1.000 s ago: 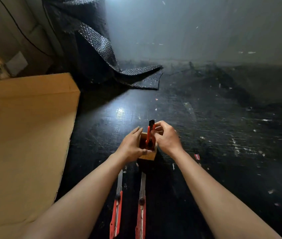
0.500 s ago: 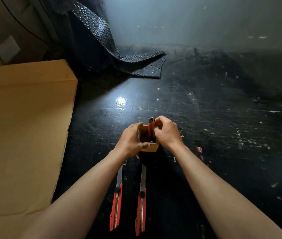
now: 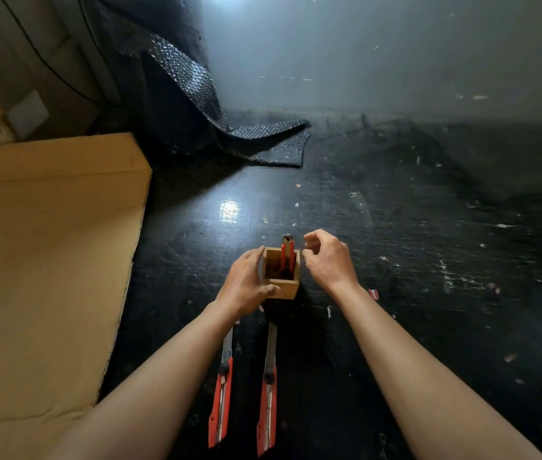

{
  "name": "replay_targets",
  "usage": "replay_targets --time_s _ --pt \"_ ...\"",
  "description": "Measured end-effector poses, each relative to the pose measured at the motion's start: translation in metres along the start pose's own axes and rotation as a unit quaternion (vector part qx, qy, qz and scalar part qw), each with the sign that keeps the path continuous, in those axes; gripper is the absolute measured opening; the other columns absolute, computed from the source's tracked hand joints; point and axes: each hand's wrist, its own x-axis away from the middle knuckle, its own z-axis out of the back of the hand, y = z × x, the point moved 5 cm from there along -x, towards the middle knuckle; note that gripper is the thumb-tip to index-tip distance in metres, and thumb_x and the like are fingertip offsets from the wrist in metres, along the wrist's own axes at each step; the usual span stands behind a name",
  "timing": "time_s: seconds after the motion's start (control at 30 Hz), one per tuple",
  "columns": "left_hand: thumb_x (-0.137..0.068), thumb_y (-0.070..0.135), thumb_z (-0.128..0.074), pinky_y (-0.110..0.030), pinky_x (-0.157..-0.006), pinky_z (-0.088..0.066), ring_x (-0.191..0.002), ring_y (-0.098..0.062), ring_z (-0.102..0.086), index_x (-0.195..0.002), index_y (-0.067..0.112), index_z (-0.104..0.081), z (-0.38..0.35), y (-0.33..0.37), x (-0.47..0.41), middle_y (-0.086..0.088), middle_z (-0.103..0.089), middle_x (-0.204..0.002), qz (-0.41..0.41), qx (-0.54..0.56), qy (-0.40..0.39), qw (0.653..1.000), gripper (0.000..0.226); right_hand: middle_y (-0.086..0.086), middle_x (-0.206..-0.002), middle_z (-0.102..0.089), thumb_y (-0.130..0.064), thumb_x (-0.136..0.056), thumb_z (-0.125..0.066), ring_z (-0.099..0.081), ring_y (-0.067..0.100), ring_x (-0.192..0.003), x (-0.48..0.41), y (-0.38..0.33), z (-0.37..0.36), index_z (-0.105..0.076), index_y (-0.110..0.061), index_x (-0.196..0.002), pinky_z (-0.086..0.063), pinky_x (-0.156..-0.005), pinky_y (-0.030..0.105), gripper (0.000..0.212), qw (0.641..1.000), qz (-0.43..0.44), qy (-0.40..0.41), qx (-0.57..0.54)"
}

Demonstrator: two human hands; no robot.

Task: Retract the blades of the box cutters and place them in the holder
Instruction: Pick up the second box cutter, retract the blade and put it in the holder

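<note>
A small square wooden holder (image 3: 288, 290) stands on the dark floor. One red box cutter (image 3: 287, 255) stands upright inside it, its black tip above the rim. My left hand (image 3: 246, 283) grips the holder's left side. Just right of the holder my right hand (image 3: 327, 258) hovers with curled fingers apart, holding nothing. Two more red box cutters lie on the floor nearer me with blades extended: one (image 3: 220, 393) partly under my left forearm, the other (image 3: 268, 393) to its right.
A large flat cardboard sheet (image 3: 44, 260) covers the floor on the left. Black bubble wrap (image 3: 196, 94) drapes down at the back. A grey wall (image 3: 395, 44) closes the far side. Small scraps dot the floor to the right.
My right hand has let go of the box cutter, which now stands in the holder, and has drawn a little to the right. My left hand stays on the holder.
</note>
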Motion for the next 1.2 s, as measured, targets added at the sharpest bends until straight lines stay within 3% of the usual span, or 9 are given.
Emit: replay_targets --time_s 0.17,0.3,0.53,0.77,0.93,1.07,1.2 --pt "-0.078 0.023 -0.087 -0.039 -0.116 -0.039 -0.141 -0.023 -0.046 -0.153 0.011 -0.041 -0.004 -0.009 0.039 -0.008 -0.05 -0.152 0.017 -0.005 0.048 0.999 0.089 0.005 -0.113 -0.072 -0.013 -0.091 -0.066 -0.067 0.02 -0.105 0.037 0.012 0.003 -0.065 -0.013 -0.121 -0.057 -0.091 0.038 0.03 1.0 -0.017 0.006 0.004" --pt "-0.084 0.019 -0.08 -0.036 -0.111 -0.046 -0.134 -0.021 -0.054 -0.146 0.016 -0.05 -0.019 -0.018 0.081 -0.005 -0.058 -0.144 0.019 -0.003 0.045 0.999 0.069 0.002 -0.115 -0.071 -0.016 -0.092 -0.066 -0.067 0.017 -0.105 0.076 0.024 -0.015 -0.065 -0.018 -0.118 -0.058 -0.089 0.036 0.026 0.999 -0.037 -0.032 0.003" --pt "-0.088 0.014 -0.076 -0.034 -0.091 -0.061 -0.106 -0.013 -0.069 -0.123 0.018 -0.068 -0.059 -0.04 0.141 0.0 -0.071 -0.116 0.096 0.024 -0.089 0.991 0.036 -0.004 -0.11 -0.069 -0.024 -0.091 -0.069 -0.066 0.011 -0.096 0.147 0.05 -0.069 -0.064 -0.028 -0.12 -0.059 -0.087 0.038 0.03 0.977 -0.115 -0.174 0.049" --pt "-0.09 0.009 -0.072 -0.029 -0.086 -0.062 -0.1 -0.013 -0.072 -0.118 0.013 -0.071 -0.089 -0.053 0.174 -0.002 -0.075 -0.109 0.143 0.044 -0.116 0.982 0.028 -0.001 -0.097 -0.072 -0.02 -0.092 -0.067 -0.071 0.01 -0.083 0.202 0.068 -0.101 -0.069 -0.024 -0.108 -0.062 -0.08 0.037 0.016 0.949 -0.168 -0.264 0.03" --pt "-0.088 0.007 -0.075 -0.025 -0.087 -0.06 -0.101 -0.008 -0.07 -0.118 0.018 -0.07 -0.093 -0.053 0.188 0.004 -0.075 -0.108 0.171 0.143 -0.083 0.971 0.032 -0.002 -0.09 -0.071 -0.015 -0.092 -0.067 -0.073 0.008 -0.077 0.222 0.069 -0.1 -0.062 -0.027 -0.107 -0.062 -0.072 0.028 0.02 0.951 -0.192 -0.238 -0.048" --pt "-0.086 0.008 -0.079 -0.035 -0.085 -0.064 -0.099 -0.011 -0.074 -0.117 0.021 -0.071 -0.088 -0.053 0.191 0.005 -0.076 -0.104 0.198 0.227 -0.059 0.952 0.035 -0.003 -0.094 -0.072 -0.015 -0.087 -0.074 -0.073 0.007 -0.078 0.222 0.061 -0.086 -0.063 -0.028 -0.101 -0.058 -0.061 0.021 0.022 0.952 -0.188 -0.208 -0.126" --pt "-0.087 0.005 -0.077 -0.039 -0.088 -0.063 -0.099 -0.012 -0.074 -0.116 0.021 -0.074 -0.065 -0.039 0.181 0.004 -0.077 -0.103 0.17 0.261 -0.035 0.95 0.033 -0.003 -0.098 -0.073 -0.009 -0.086 -0.073 -0.072 0.01 -0.089 0.207 0.044 -0.065 -0.067 -0.026 -0.102 -0.063 -0.076 0.033 0.025 0.955 -0.152 -0.181 -0.178"
